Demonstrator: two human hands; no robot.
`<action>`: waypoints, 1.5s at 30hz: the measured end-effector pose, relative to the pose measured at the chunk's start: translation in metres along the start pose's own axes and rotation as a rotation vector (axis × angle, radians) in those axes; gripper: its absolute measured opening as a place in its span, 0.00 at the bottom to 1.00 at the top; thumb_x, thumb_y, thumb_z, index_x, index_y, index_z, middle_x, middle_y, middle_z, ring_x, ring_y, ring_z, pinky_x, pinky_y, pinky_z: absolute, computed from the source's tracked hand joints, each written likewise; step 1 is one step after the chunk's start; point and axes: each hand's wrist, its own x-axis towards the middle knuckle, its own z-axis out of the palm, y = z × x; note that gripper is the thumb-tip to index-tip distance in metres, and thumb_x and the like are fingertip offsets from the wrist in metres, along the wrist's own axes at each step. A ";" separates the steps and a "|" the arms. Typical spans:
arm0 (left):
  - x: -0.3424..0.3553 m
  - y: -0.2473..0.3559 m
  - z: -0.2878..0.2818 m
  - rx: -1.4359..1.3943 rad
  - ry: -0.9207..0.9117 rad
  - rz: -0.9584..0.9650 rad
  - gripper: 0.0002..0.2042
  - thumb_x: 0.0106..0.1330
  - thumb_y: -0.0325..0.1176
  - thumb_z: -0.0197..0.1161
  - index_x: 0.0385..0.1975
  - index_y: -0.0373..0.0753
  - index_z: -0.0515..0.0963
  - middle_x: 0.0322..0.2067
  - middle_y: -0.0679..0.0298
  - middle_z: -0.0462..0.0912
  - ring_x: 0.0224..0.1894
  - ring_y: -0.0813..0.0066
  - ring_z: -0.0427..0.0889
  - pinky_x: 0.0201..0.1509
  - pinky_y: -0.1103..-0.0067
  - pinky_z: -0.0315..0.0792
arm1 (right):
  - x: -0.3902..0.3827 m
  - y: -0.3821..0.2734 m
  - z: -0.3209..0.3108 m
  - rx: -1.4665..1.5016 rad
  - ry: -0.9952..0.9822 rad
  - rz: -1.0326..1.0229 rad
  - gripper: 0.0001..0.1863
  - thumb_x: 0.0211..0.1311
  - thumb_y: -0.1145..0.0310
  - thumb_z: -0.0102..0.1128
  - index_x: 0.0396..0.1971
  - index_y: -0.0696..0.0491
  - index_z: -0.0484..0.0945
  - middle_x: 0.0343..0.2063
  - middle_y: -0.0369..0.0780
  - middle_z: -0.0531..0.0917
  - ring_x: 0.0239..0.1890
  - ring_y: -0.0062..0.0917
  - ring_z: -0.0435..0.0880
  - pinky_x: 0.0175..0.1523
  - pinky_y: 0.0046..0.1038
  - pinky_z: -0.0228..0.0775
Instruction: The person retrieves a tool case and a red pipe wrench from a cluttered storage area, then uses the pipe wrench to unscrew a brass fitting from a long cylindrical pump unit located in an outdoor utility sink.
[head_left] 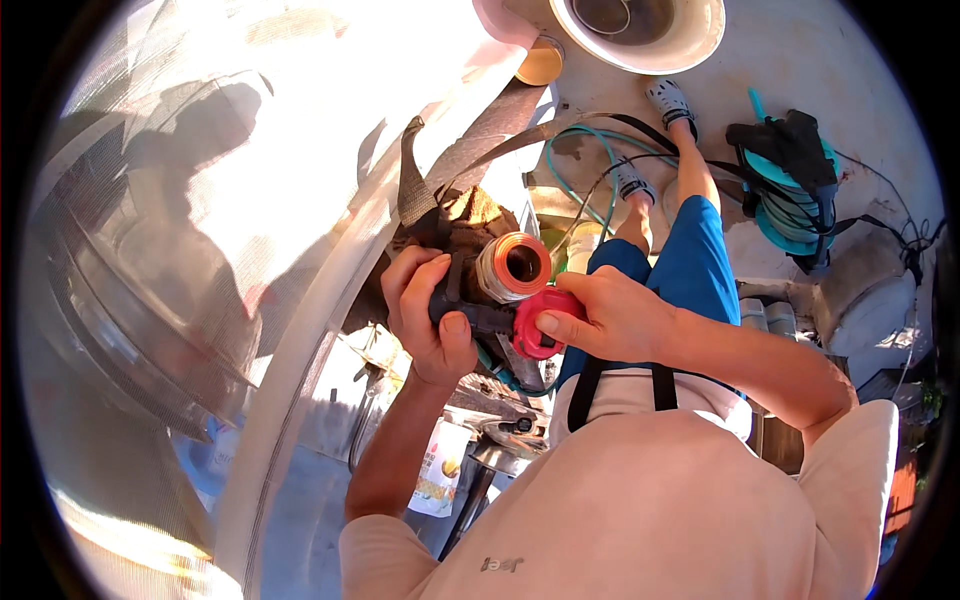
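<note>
A short pipe end (520,265) with an orange rim and a hollow dark middle points up toward me. A black fitting (478,316) runs beside it. My left hand (420,315) is closed round that fitting, with the thumb on its near side. On the fitting's right end sits a round red knob (541,322) with a ridged edge. My right hand (605,315) grips this knob between thumb and fingers. Behind the pipe end, a brown, rough-looking mass (475,212) is partly hidden. A dark strap (415,185) rises next to it.
Pale mesh sheeting (310,400) curves along the left. A white bucket (700,45) stands at the far side. To the right is a turquoise hose reel (790,200); a loose turquoise hose (552,150) and dark cables lie about. A printed pouch (440,468) is below my left hand.
</note>
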 end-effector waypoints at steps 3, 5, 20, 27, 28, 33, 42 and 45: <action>-0.001 0.000 0.001 0.005 0.002 -0.002 0.23 0.71 0.47 0.46 0.49 0.30 0.71 0.45 0.46 0.71 0.43 0.56 0.73 0.49 0.66 0.69 | 0.001 0.000 -0.001 0.004 -0.009 -0.015 0.36 0.64 0.36 0.49 0.20 0.60 0.72 0.12 0.50 0.74 0.16 0.43 0.77 0.24 0.39 0.68; -0.002 0.000 0.001 0.010 0.001 0.007 0.23 0.71 0.47 0.45 0.48 0.30 0.71 0.45 0.46 0.71 0.43 0.56 0.74 0.49 0.66 0.69 | 0.002 0.003 -0.002 0.011 -0.007 -0.020 0.36 0.64 0.36 0.48 0.21 0.61 0.73 0.12 0.49 0.74 0.16 0.43 0.77 0.24 0.38 0.69; -0.015 0.005 -0.003 0.140 -0.033 -0.067 0.26 0.71 0.49 0.39 0.48 0.30 0.71 0.47 0.46 0.70 0.45 0.57 0.72 0.51 0.63 0.68 | 0.008 0.000 -0.019 -0.027 -0.200 0.054 0.35 0.61 0.35 0.53 0.29 0.60 0.75 0.14 0.49 0.76 0.20 0.44 0.79 0.28 0.39 0.70; -0.021 0.006 0.000 0.045 0.040 -0.082 0.30 0.70 0.58 0.43 0.48 0.33 0.74 0.45 0.47 0.71 0.42 0.56 0.75 0.44 0.66 0.72 | 0.022 0.010 -0.031 -0.075 -0.303 0.018 0.32 0.61 0.39 0.54 0.25 0.59 0.72 0.11 0.50 0.73 0.17 0.46 0.76 0.24 0.40 0.67; -0.023 0.012 0.000 -0.013 0.071 -0.117 0.30 0.69 0.58 0.44 0.48 0.32 0.74 0.44 0.47 0.70 0.43 0.56 0.75 0.46 0.65 0.72 | 0.020 0.008 -0.027 -0.095 -0.278 -0.024 0.31 0.62 0.40 0.54 0.24 0.59 0.72 0.10 0.49 0.73 0.16 0.47 0.75 0.23 0.41 0.66; -0.021 0.009 -0.006 0.231 -0.040 -0.111 0.28 0.70 0.53 0.39 0.49 0.31 0.70 0.45 0.47 0.66 0.45 0.53 0.75 0.49 0.61 0.74 | 0.028 0.010 -0.029 -0.096 -0.208 -0.064 0.31 0.64 0.41 0.53 0.23 0.59 0.72 0.11 0.51 0.73 0.17 0.48 0.76 0.23 0.40 0.67; -0.020 0.004 0.007 0.172 0.120 -0.096 0.29 0.70 0.57 0.41 0.46 0.34 0.74 0.43 0.47 0.68 0.43 0.55 0.74 0.48 0.62 0.73 | 0.025 0.014 -0.036 -0.081 -0.234 -0.194 0.37 0.53 0.36 0.62 0.32 0.61 0.66 0.10 0.48 0.72 0.16 0.48 0.75 0.21 0.38 0.66; -0.013 0.007 0.008 0.118 0.138 -0.125 0.28 0.69 0.55 0.41 0.45 0.33 0.74 0.42 0.47 0.68 0.43 0.55 0.74 0.47 0.63 0.72 | 0.029 0.011 -0.039 -0.156 -0.288 -0.191 0.37 0.48 0.36 0.66 0.30 0.59 0.64 0.10 0.48 0.72 0.15 0.47 0.76 0.21 0.39 0.67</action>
